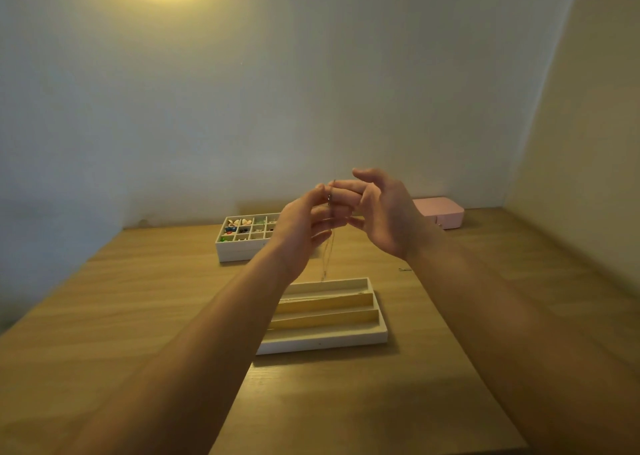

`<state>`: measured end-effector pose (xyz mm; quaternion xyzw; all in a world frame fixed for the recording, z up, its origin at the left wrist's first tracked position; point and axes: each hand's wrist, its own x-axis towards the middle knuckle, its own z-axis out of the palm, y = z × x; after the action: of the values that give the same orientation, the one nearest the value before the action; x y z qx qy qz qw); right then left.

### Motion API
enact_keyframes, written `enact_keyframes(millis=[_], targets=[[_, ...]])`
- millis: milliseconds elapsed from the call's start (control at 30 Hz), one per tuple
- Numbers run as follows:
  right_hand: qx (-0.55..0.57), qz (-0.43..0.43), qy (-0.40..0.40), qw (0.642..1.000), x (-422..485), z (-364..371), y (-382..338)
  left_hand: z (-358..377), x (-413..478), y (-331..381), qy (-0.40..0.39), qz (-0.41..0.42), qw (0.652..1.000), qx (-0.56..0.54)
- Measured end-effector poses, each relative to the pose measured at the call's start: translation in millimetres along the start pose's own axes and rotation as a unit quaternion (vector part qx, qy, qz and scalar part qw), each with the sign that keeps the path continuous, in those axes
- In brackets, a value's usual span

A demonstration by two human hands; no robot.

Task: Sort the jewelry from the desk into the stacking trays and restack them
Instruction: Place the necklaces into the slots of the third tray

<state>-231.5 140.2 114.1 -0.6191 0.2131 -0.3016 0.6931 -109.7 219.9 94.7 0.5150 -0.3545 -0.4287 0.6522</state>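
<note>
Currently we see a thin chain necklace [328, 246] pinched between left hand [304, 227] and right hand [384, 212] fingertips, dangling above the long-slot tray [346, 338] on the surface [138, 316]; grid tray [235, 252] behind.

A long-slotted tray [346, 336] is set on the desk [138, 298] in front. A gridded tray [239, 246] is placed behind it, leftward. A closed case [443, 212] is positioned rear right, against the wall [242, 108].
</note>
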Motion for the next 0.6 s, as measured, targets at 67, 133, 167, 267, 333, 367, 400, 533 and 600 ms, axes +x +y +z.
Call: enact_keyframes(millis=[67,133,167,267,333,367,400,533,600], targets=[[-0.012,-0.004,0.004,1.000,-0.4,-3.9,2.3,4.4,1.3,4.6,0.019,-0.009,1.000,0.005],[-0.027,-0.016,0.015,0.999,-2.1,-4.9,4.4,6.4,4.4,9.7,0.050,-0.032,0.997,0.041],[-0.035,-0.025,0.023,0.999,-3.2,-4.9,5.1,6.4,6.0,12.0,0.060,-0.039,0.995,0.076],[-0.056,-0.037,0.042,0.997,-7.0,-5.6,9.2,7.9,6.7,18.1,0.060,-0.030,0.987,0.148],[-0.075,-0.031,0.063,0.995,-9.9,-6.9,13.3,10.7,6.1,22.5,0.052,-0.010,0.984,0.169],[-0.098,-0.033,0.087,0.991,-10.7,-7.1,15.2,11.8,5.9,24.8,0.048,-0.003,0.983,0.175],[-0.126,-0.039,0.117,0.984,-11.5,-6.9,18.1,12.8,5.7,26.6,0.042,0.001,0.983,0.178],[-0.177,-0.071,0.135,0.972,-11.0,-4.7,31.4,14.1,4.6,30.0,-0.012,-0.004,0.986,0.165],[-0.134,-0.037,0.058,0.989,-11.4,-2.3,36.5,13.6,3.7,29.1,-0.045,-0.010,0.988,0.146]])
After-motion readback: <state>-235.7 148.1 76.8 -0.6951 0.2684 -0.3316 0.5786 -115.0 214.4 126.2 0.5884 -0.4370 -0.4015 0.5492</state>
